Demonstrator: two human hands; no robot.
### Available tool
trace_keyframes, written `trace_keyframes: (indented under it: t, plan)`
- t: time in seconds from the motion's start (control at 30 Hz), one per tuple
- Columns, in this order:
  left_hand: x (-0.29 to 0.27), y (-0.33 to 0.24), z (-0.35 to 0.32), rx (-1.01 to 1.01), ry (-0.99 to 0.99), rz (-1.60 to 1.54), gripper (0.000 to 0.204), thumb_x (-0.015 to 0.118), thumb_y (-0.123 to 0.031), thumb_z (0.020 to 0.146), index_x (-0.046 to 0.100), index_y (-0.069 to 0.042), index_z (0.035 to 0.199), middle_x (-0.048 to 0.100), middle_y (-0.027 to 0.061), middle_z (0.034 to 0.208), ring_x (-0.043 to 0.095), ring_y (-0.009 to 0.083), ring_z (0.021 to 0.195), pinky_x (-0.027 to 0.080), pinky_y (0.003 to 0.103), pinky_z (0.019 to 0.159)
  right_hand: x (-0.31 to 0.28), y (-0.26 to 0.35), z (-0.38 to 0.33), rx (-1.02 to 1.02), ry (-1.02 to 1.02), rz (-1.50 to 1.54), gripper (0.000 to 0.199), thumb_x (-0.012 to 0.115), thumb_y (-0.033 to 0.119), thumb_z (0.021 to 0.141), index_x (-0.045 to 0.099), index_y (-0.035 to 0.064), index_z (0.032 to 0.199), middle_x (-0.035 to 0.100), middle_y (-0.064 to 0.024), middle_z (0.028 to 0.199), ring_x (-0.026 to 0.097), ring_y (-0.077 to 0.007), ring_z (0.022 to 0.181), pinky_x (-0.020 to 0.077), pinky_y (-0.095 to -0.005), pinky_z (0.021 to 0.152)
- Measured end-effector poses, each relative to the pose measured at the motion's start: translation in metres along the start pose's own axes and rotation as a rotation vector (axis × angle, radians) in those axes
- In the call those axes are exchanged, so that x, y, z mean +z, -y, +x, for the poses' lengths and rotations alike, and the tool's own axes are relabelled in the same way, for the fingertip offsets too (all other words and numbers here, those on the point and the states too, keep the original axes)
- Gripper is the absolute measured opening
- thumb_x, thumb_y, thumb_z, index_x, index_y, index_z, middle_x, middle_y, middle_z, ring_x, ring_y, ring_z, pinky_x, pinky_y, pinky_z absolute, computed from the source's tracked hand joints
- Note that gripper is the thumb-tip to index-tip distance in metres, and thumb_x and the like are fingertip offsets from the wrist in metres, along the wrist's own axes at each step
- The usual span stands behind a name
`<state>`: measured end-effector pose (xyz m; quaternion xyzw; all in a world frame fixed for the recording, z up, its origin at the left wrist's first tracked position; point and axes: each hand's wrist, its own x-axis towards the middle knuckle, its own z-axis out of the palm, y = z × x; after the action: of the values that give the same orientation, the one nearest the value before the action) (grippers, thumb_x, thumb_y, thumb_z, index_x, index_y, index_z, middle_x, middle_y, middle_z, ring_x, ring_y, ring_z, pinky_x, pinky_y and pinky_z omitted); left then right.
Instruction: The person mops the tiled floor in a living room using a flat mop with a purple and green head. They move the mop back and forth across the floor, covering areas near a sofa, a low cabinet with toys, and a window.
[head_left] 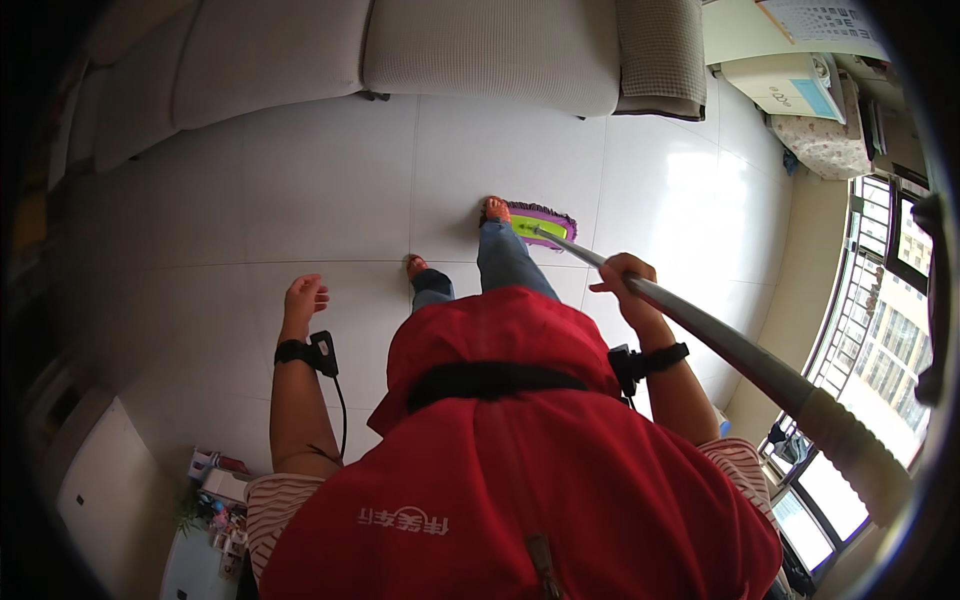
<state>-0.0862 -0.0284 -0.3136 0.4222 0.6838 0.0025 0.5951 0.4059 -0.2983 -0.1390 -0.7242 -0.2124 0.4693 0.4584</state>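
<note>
A flat mop (pixel 700 322) slants across my right side, its long metal pole ending in a ribbed grip at the lower right. My right hand (pixel 630 277) is closed around the pole partway down. On the floor just ahead of my feet lies the mop head, a green plate with a purple pad and dark fringe, beside my forward foot (pixel 495 210). My left hand (pixel 306 295) hangs out over the floor on the left, empty, with its fingers loosely bent and slightly apart. Both wrists carry black straps with small devices.
Along the far side runs a grey sofa (pixel 490 55) with a cushion at its right end. A window (pixel 880 330) with bars lines the right wall. Pale floor tiles (pixel 330 190) lie between. At the lower left stand a white cabinet (pixel 115 490) and a cluttered surface with a plant.
</note>
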Motion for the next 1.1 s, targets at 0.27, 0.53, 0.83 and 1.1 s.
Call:
trace_keyframes:
  t: [0.27, 0.53, 0.83, 1.1]
  plan:
    - [0.032, -0.06, 0.01, 0.075, 0.145, -0.121, 0.025, 0.06, -0.029, 0.089, 0.057, -0.007, 0.101, 0.063, 0.0051, 0.084, 0.062, 0.0138, 0.07, 0.052, 0.026, 0.059, -0.021, -0.002, -0.018, -0.057, -0.465, 0.114, 0.015, 0.058, 0.004, 0.087, 0.053, 0.0015, 0.073, 0.051, -0.004, 0.074, 0.057, -0.0125, 0.067, 0.0616, -0.0374, 0.066]
    - [0.026, -0.229, -0.088, 0.718, 0.205, -0.105, 0.035, 0.056, -0.027, 0.091, 0.053, -0.006, 0.118, 0.061, 0.009, 0.105, 0.059, 0.0153, 0.091, 0.05, 0.029, 0.078, -0.014, -0.012, 0.039, -0.109, -0.262, 0.128, 0.019, 0.066, 0.013, 0.083, 0.055, -0.0003, 0.077, 0.048, -0.0026, 0.071, 0.057, -0.014, 0.064, 0.0575, -0.0285, 0.056]
    - [0.004, -0.293, -0.282, 1.491, 0.472, -0.629, 0.088, 0.059, -0.056, 0.08, 0.028, -0.001, 0.141, 0.059, 0.0116, 0.102, 0.059, 0.0242, 0.094, 0.049, 0.044, 0.087, 0.155, -0.024, 0.071, -0.337, 0.059, -0.631, 0.016, 0.063, 0.019, 0.078, 0.059, 0.0045, 0.082, 0.063, -0.0203, 0.08, 0.06, -0.0408, 0.08, 0.0497, -0.0463, 0.069]
    - [-0.026, -0.186, -0.331, 1.297, -0.066, -0.784, 0.041, 0.046, -0.03, 0.09, 0.047, -0.002, 0.12, 0.038, -0.003, 0.058, 0.035, 0.0096, 0.052, 0.033, 0.029, 0.053, 0.128, -0.009, 0.019, -0.313, 0.415, -0.721, 0.012, 0.061, 0.016, 0.075, 0.06, 0.006, 0.081, 0.063, -0.0163, 0.083, 0.061, -0.0369, 0.081, 0.05, -0.0453, 0.069]
